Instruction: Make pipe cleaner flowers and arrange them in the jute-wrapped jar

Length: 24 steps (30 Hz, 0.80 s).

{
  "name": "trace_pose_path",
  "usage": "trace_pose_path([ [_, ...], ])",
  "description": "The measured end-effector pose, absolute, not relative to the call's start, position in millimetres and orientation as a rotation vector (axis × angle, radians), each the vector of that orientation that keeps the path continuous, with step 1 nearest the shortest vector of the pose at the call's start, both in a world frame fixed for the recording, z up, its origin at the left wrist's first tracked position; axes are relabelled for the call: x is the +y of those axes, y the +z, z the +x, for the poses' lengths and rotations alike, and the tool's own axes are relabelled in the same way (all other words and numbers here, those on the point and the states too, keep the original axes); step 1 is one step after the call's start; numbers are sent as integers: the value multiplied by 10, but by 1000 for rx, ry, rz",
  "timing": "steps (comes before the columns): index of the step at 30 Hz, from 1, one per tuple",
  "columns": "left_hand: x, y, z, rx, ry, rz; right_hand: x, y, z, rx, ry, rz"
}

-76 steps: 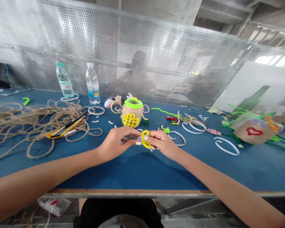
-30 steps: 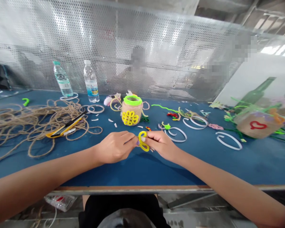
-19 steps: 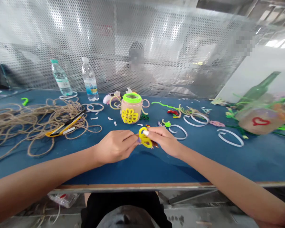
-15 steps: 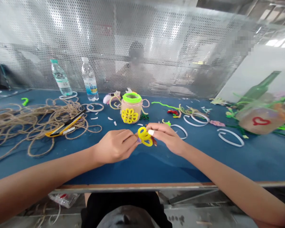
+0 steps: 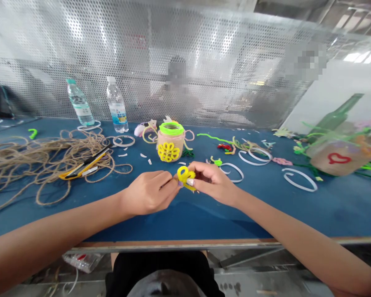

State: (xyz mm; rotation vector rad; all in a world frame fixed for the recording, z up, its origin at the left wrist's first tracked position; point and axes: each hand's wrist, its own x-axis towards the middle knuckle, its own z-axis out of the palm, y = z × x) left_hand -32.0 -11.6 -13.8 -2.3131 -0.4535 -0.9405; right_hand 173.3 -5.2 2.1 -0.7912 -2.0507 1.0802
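Observation:
Between my two hands is a looped yellow pipe-cleaner flower (image 5: pixel 183 172), held just above the blue table. My left hand (image 5: pixel 151 190) is closed, its fingertips pinching the flower's left side beside a small purple bit. My right hand (image 5: pixel 212 181) grips the petals from the right, thumb pressed across the front, so part of the flower is hidden. Behind them stands a twine-wrapped jar (image 5: pixel 170 142) with a bright green rim and a yellow pipe-cleaner flower on its front.
Tangled twine (image 5: pixel 49 161) spreads over the left, with a yellow utility knife (image 5: pixel 85 164) on it. Two water bottles (image 5: pixel 117 105) stand behind. White strip coils (image 5: pixel 255 156) and pipe-cleaner pieces lie to the right, near a wrapped pot with a red heart (image 5: pixel 340 158) and a green bottle (image 5: pixel 336 113).
My right hand has shifted slightly left and its thumb has come down over the petals, covering more of the yellow flower. My left hand has barely moved.

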Motion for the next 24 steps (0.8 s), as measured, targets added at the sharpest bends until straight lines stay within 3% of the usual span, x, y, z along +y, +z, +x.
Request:
trace_pose_path([
  [15,-94,-135,-323,-341,-902,-2340,-55,-10,1715,-1994,1173,-808],
  [18,-67,-114,-303,-530,-1092,-2513,-38,-14,1712,-1923,1140,-850],
  [24,-33,-141,-234,-1170,-1584,-3069,-11,-17,1730,-2058,752,-817],
])
